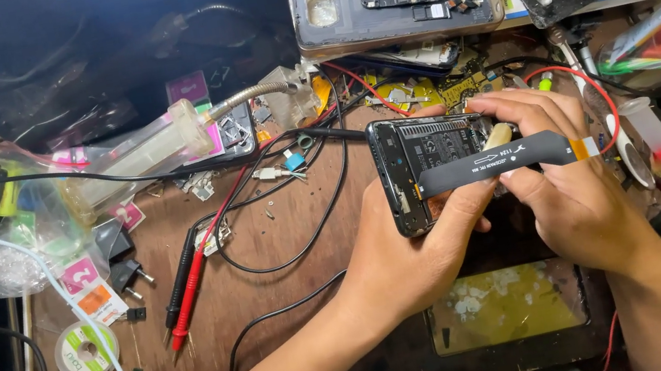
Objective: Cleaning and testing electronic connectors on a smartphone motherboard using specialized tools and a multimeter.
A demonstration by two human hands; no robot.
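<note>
A cluttered brown bench (271,258) carries cables and parts. Near its middle the left hand (412,243) grips an opened phone (426,165) by its near edge, thumb on a black flex cable (505,158). The right hand (567,182) pinches that cable, fingers curled over the phone's right end.

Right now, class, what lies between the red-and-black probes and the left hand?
In the head view, black cable loops over bare wooden bench between probes and left hand.

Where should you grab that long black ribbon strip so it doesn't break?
Probably by its free right end, from the right side. The flat ribbon cable sticks out past the opened phone there, near its orange tip, while its left part lies pinned under the left hand thumb.
</note>
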